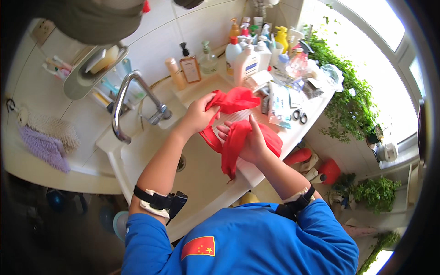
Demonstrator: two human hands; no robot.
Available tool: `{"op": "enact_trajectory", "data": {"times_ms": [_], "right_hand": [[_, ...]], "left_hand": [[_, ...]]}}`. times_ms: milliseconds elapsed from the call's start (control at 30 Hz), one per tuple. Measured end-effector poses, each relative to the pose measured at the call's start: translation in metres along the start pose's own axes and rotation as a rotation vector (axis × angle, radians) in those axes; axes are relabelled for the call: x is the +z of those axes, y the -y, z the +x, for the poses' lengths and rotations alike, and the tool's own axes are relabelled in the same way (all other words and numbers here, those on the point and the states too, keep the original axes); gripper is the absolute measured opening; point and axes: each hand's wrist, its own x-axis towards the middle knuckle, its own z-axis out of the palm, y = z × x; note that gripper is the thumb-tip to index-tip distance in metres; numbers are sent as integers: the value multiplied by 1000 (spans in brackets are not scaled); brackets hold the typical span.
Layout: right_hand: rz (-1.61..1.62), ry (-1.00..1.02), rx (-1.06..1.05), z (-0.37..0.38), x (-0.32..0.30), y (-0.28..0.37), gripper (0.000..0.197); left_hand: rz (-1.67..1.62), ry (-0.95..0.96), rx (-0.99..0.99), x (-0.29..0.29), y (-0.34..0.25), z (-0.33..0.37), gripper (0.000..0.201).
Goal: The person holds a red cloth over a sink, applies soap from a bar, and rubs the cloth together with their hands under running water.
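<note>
blue s/s shirt [266, 240], red patch [198, 248], blk armbands [158, 200]

- A purple cloth [45, 145] and a beige cloth [57, 128] are hung at the left.
- An amber bottle [190, 69] is placed far, left of a white pump bottle [247, 60].
- Black scissors [300, 116] are laid beside a pale packet [279, 101] at the right.
- Leafy plants [350, 94] are set along the window [373, 55], right.

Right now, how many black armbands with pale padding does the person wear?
2: the left armband around the left forearm and the right armband around the right forearm, each near a short blue sleeve. Others beneath the sleeves would be hidden.
</note>
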Motion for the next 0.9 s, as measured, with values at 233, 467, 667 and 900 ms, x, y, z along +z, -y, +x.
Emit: {"op": "enact_trajectory", "data": {"times_ms": [233,467,667,900], "right_hand": [[-8,318,-40,62,34,-20,79],[-130,269,104,73,71,-55,75],[-104,204,90,89,82,-77,71],[-335,-24,125,90,91,-105,48]], "left_hand": [[355,-92,44,-14,-30,-91,35],[-9,-186,-183,-42,-10,-124,34],[631,-393,-51,-35,-5,-129,46],[123,-505,50,-26,57,-122,32]]}}
